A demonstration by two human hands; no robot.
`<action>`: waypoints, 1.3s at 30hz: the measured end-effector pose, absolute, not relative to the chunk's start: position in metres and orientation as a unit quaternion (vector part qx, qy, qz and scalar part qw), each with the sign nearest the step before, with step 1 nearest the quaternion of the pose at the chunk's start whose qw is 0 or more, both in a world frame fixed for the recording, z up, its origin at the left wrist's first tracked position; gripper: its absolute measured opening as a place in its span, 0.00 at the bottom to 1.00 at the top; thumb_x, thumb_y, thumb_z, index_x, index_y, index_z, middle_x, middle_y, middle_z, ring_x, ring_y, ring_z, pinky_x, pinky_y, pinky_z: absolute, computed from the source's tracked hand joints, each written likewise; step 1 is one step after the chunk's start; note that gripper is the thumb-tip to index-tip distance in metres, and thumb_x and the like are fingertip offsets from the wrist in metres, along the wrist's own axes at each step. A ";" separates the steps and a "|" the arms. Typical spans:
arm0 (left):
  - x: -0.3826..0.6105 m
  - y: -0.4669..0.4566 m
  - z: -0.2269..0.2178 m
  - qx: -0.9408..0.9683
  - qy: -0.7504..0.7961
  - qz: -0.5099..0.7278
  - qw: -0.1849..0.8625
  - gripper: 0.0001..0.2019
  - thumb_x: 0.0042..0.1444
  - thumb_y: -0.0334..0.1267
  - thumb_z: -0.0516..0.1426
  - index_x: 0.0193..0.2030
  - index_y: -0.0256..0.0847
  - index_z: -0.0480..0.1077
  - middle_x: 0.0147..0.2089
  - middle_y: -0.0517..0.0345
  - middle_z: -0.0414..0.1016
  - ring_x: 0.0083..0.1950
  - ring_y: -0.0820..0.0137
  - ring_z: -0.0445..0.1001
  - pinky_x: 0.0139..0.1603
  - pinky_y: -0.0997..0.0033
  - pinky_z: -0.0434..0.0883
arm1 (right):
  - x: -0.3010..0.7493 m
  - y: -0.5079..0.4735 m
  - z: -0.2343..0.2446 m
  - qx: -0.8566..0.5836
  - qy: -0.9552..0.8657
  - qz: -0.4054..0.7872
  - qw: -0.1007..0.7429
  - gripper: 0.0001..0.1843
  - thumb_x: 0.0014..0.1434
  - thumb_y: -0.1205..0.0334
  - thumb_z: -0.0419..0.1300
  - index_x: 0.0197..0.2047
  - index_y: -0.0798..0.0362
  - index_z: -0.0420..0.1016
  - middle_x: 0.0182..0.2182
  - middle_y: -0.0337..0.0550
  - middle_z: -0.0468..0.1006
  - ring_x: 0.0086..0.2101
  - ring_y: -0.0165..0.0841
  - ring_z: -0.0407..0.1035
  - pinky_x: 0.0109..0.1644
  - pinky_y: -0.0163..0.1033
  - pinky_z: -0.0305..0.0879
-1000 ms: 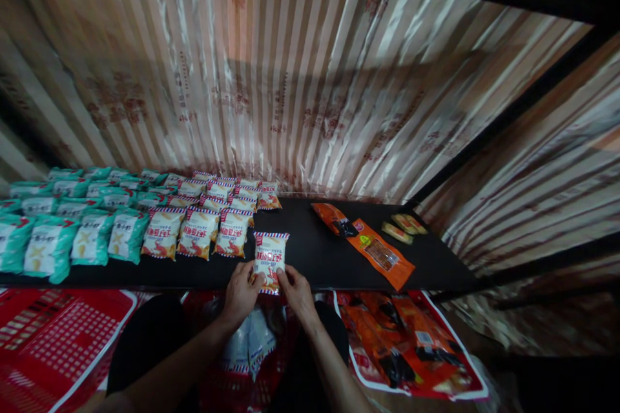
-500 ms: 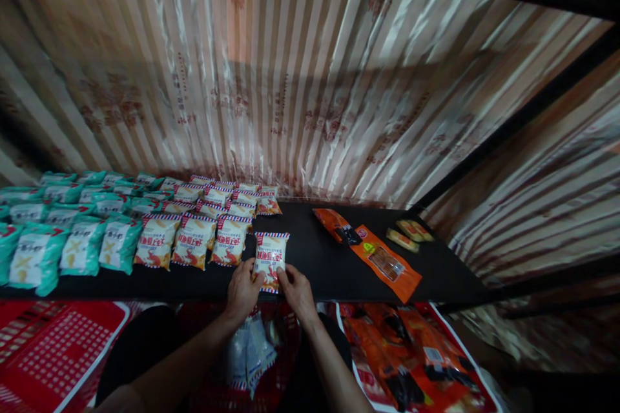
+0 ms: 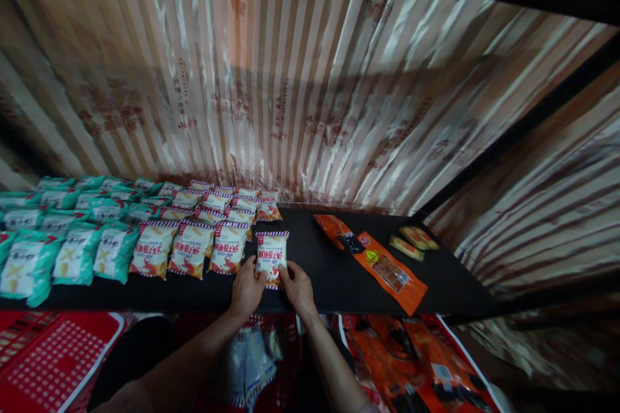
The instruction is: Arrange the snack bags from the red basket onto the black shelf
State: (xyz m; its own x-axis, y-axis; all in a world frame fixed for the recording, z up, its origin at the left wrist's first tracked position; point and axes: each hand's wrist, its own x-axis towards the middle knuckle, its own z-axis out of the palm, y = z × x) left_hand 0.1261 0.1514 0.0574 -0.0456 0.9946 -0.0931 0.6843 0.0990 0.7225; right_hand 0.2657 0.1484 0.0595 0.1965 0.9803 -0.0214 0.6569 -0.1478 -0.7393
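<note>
A white snack packet (image 3: 271, 254) with red and blue edging lies on the black shelf (image 3: 320, 271), at the right end of a front row of like packets (image 3: 191, 248). My left hand (image 3: 246, 293) pinches its lower left corner and my right hand (image 3: 298, 288) pinches its lower right corner. Both hands rest at the shelf's front edge, fingers closed on the packet. More of these packets (image 3: 252, 358) sit in a red basket below my arms.
Teal snack packets (image 3: 72, 251) fill the shelf's left part in rows. Orange packets (image 3: 390, 271) and small yellow ones (image 3: 414, 240) lie at the right. A red basket (image 3: 53, 361) is lower left, orange packets (image 3: 411, 368) lower right. A striped curtain hangs behind.
Both hands have pushed the packet a little further onto the shelf, level with the front row. The camera has tilted slightly.
</note>
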 end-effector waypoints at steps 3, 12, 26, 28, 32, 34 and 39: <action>0.131 0.151 0.062 0.623 0.686 0.240 0.290 0.23 0.56 0.35 0.50 0.59 0.31 0.57 0.52 0.45 0.71 0.54 0.66 0.69 0.53 0.70 0.63 | 0.267 0.152 0.058 -0.713 -0.570 0.264 0.312 0.22 0.58 0.51 0.48 0.46 0.56 0.74 0.39 0.49 0.78 0.39 0.36 0.72 0.42 0.36 0.63; 0.138 0.156 0.061 0.652 0.675 0.255 0.234 0.20 0.55 0.31 0.49 0.55 0.31 0.61 0.52 0.44 0.70 0.54 0.63 0.68 0.56 0.67 0.63 | 0.270 0.162 0.057 -0.713 -0.569 0.254 0.322 0.21 0.58 0.51 0.49 0.44 0.53 0.75 0.38 0.46 0.79 0.38 0.36 0.72 0.40 0.35 0.63; 0.152 0.175 0.056 0.645 0.666 0.297 0.229 0.23 0.53 0.30 0.49 0.57 0.27 0.58 0.56 0.40 0.65 0.58 0.61 0.64 0.59 0.63 0.61 | 0.270 0.192 0.055 -0.713 -0.564 0.253 0.332 0.21 0.58 0.52 0.47 0.44 0.54 0.74 0.37 0.46 0.79 0.36 0.35 0.72 0.38 0.35 0.63; 0.154 0.180 0.055 0.644 0.667 0.296 0.231 0.24 0.52 0.30 0.50 0.58 0.30 0.58 0.57 0.41 0.64 0.59 0.61 0.63 0.60 0.62 0.60 | 0.270 0.196 0.055 -0.709 -0.566 0.248 0.340 0.21 0.58 0.52 0.47 0.45 0.54 0.73 0.37 0.46 0.79 0.36 0.35 0.72 0.38 0.35 0.63; 0.158 0.190 0.054 0.647 0.663 0.297 0.232 0.25 0.52 0.30 0.50 0.59 0.28 0.56 0.59 0.40 0.62 0.61 0.60 0.61 0.61 0.63 0.58 | 0.271 0.205 0.057 -0.712 -0.566 0.238 0.341 0.21 0.58 0.53 0.48 0.45 0.55 0.73 0.38 0.47 0.78 0.37 0.35 0.72 0.39 0.35 0.63; 0.159 0.195 0.053 0.646 0.661 0.302 0.235 0.26 0.52 0.30 0.50 0.59 0.29 0.55 0.60 0.40 0.62 0.62 0.59 0.60 0.62 0.61 0.58 | 0.270 0.210 0.058 -0.718 -0.562 0.233 0.339 0.20 0.58 0.53 0.48 0.45 0.55 0.73 0.38 0.47 0.78 0.37 0.35 0.72 0.39 0.34 0.63; 0.163 0.207 0.055 0.640 0.655 0.319 0.246 0.27 0.51 0.30 0.50 0.60 0.27 0.54 0.61 0.35 0.59 0.63 0.56 0.58 0.63 0.57 0.57 | 0.270 0.222 0.057 -0.728 -0.562 0.210 0.332 0.20 0.58 0.52 0.48 0.46 0.54 0.73 0.40 0.46 0.78 0.39 0.35 0.72 0.40 0.35 0.63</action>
State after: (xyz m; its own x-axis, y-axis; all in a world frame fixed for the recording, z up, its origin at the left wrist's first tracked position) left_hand 0.1632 0.2066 0.0549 -0.0602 0.9945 0.0858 0.6814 -0.0219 0.7316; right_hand 0.2695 0.2220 0.0573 0.2799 0.9577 0.0666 0.6789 -0.1484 -0.7191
